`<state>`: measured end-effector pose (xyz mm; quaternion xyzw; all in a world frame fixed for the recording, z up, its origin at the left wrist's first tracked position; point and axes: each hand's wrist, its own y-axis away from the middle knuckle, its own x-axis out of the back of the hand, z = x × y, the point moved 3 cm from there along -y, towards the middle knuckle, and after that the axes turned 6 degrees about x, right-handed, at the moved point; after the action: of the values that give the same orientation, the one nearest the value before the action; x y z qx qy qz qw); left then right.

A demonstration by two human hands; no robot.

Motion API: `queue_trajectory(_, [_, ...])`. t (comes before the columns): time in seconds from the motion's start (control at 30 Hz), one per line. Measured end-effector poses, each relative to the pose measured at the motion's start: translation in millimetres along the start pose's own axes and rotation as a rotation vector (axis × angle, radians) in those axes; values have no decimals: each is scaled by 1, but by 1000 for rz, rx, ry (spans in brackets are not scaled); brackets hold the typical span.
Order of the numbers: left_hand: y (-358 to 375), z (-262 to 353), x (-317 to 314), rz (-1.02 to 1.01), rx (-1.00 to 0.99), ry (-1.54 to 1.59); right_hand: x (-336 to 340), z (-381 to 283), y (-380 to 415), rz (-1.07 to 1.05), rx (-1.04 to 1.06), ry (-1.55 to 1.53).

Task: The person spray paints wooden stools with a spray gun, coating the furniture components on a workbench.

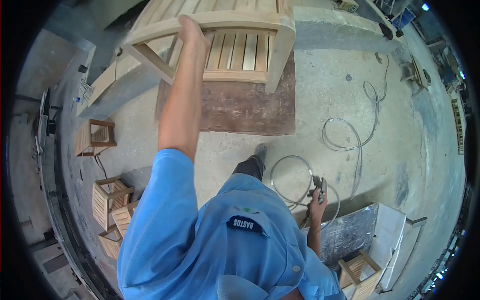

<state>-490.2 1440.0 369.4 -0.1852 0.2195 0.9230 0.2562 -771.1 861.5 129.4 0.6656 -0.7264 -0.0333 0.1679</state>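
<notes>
A pale wooden stool (245, 21) with a slatted top and a slatted lower shelf stands ahead of me at the top of the view. My left hand (192, 32) grips its near top rail, with the thumb over the edge and the fingers hidden underneath. Below the stool lies a worn brown mat or board (245, 111). Down at my right side, my right hand (318, 205) is closed around a dark hand tool (320, 186), whose exact kind I cannot make out. A thin clear hose (291, 157) loops beside the tool.
More hose (345, 149) coils across the floor on the right. Several small slatted wooden stools (111, 197) stand at left, and another stool (359, 274) is behind me at right, near a metal-topped panel (347, 240). A low concrete ledge (340, 32) runs beyond the mat.
</notes>
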Motion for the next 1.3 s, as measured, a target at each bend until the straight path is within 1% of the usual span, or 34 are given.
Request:
queue_trajectory(0.03, [1,4,8,-88,68,-153,-12,-23,1,-40,45,-13])
queue_trajectory(0.1, [11,35,43,-281,262,-575,-35,-72,10,-101,153,-40])
queue_trajectory(0.13, [23,63,59,-269,59,-740,-48,-85,12,-128,211,-55])
queue_trajectory(0.17, [28,91,69,-250,-150,-899,-57,-90,11,-133,315,-94])
queue_trajectory(0.23, [11,140,82,-178,-559,-834,-74,-114,11,-204,386,-36])
queue_trajectory(0.27, [7,152,86,-139,-740,-939,-83,-132,14,-254,413,4])
queue_trajectory(0.3, [6,164,83,-99,-925,-1039,-96,-150,15,-278,379,-10])
queue_trajectory(0.33, [0,172,81,-58,-1111,-1136,-113,-167,12,-320,401,6])
queue_trajectory(0.4, [-35,164,84,-144,-1219,-1284,-148,-200,3,-397,443,35])
queue_trajectory(0.43, [-49,159,86,-193,-1271,-1358,-168,-221,0,-418,421,73])
queue_trajectory(0.47, [-58,157,89,-197,-1223,-1405,-190,-238,-6,-440,396,111])
queue_trajectory(0.53, [-66,139,96,-211,-1110,-1502,-236,-255,-25,-473,562,248])
queue_trajectory(0.57, [-54,138,94,-232,-1107,-1526,-260,-271,-31,-494,601,222])
queue_trajectory(0.67, [-46,135,96,-196,-1137,-1497,-328,-305,-49,-511,649,96])
queue_trajectory(0.7, [-40,138,95,-235,-1131,-1464,-350,-313,-59,-512,662,50])
queue_trajectory(0.8, [-35,140,95,-222,-1046,-1419,-423,-323,-95,-522,613,-62])
queue_trajectory(0.83, [-32,140,94,-210,-1080,-1424,-449,-323,-109,-530,590,-98])
queue_trajectory(0.87, [-30,141,94,-219,-1067,-1413,-475,-320,-123,-540,587,-137])
queue_trajectory(0.97, [-25,145,92,-221,-1024,-1408,-531,-326,-142,-642,412,-54])
queue_trajectory(1.03, [-24,144,90,-213,-984,-1433,-556,-332,-142,-657,376,-69])
queue_trajectory(1.13, [-25,142,92,-225,-1058,-1373,-581,-323,-157,-636,362,-40])
queue_trajectory(1.2, [-21,143,92,-219,-1033,-1382,-585,-315,-174,-611,370,-10])
queue_trajectory(1.23, [-21,143,92,-220,-1021,-1384,-584,-313,-185,-542,445,-1])
queue_trajectory(1.27, [-23,142,92,-218,-1026,-1388,-576,-306,-197,-506,414,1])
queue_trajectory(1.3, [-25,141,92,-214,-1033,-1391,-557,-312,-200,-471,385,2])
